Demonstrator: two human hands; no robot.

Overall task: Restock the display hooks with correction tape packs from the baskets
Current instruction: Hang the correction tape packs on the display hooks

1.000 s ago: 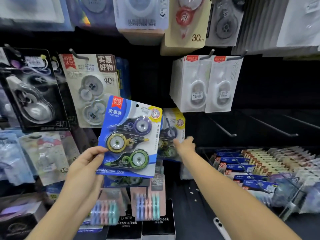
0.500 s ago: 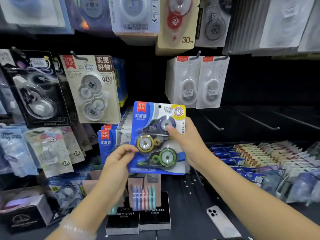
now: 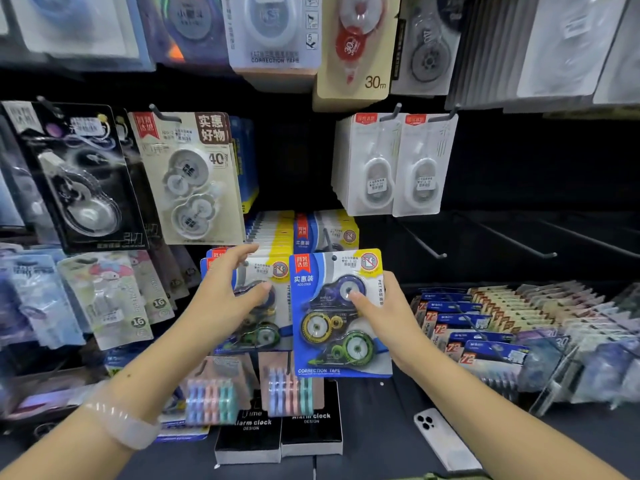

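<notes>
Blue card pack of three tape wheels (image 3: 337,317) sits pinched in the right hand (image 3: 384,317). The left hand (image 3: 225,299) grips the same kind of pack hanging in a row (image 3: 273,306).

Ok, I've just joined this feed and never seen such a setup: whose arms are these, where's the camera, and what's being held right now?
There is no machine here: these are a person's two bare arms, filmed by one wide-angle camera worn on their head, looking forward and down at a shop display.

The right hand holds a blue correction tape pack, thumb on its front. The left hand grips the front pack of the hanging stack of the same blue packs just left of it.

More tape packs hang around them, and several bare hooks stick out to the right. On the dark shelf below lie a white phone and black alarm clock boxes.
</notes>
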